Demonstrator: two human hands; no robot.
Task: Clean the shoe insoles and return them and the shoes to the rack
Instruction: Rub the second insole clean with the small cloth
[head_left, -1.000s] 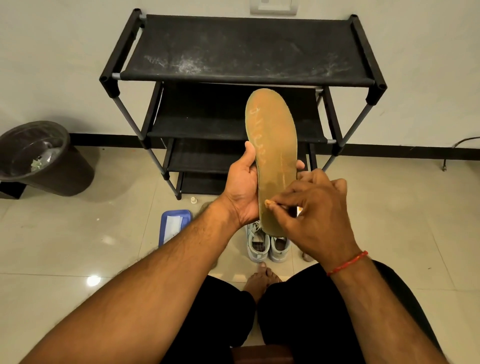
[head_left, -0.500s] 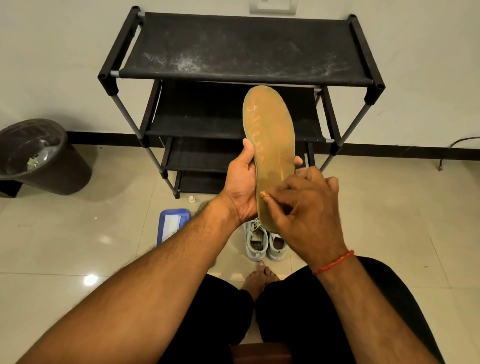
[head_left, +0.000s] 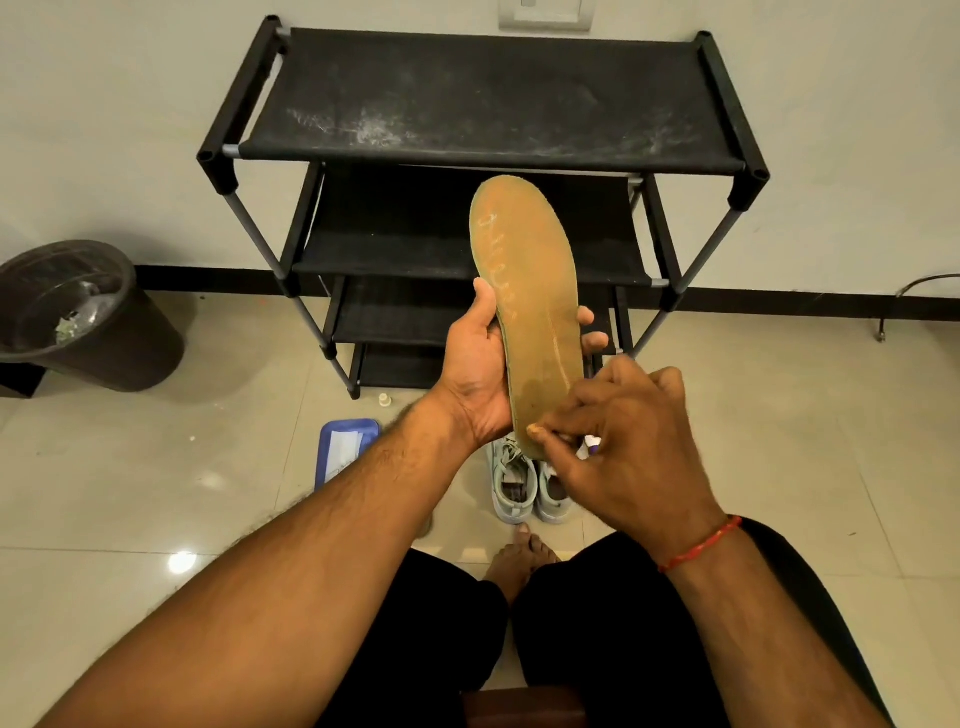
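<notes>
My left hand (head_left: 475, 364) grips a tan insole (head_left: 530, 291) by its middle and holds it upright in front of the shoe rack (head_left: 493, 93). A white squiggly line runs down the insole's upper half. My right hand (head_left: 623, 447) is curled at the insole's heel end, thumb tip on its lower edge, pinching a small white and purple object (head_left: 592, 445) that is mostly hidden by the fingers. A pair of pale grey shoes (head_left: 514, 483) stands on the floor below the hands, just ahead of my bare foot.
The black rack has several fabric shelves, the top one dusty, and stands against the wall. A dark bin (head_left: 78, 317) sits at the left. A blue tray (head_left: 340, 449) and a small white cap (head_left: 384, 400) lie on the tiled floor left of the shoes.
My right hand has slid slightly down toward the insole's heel end, and the white and purple object now shows between its fingers. The left hand keeps its grip.
</notes>
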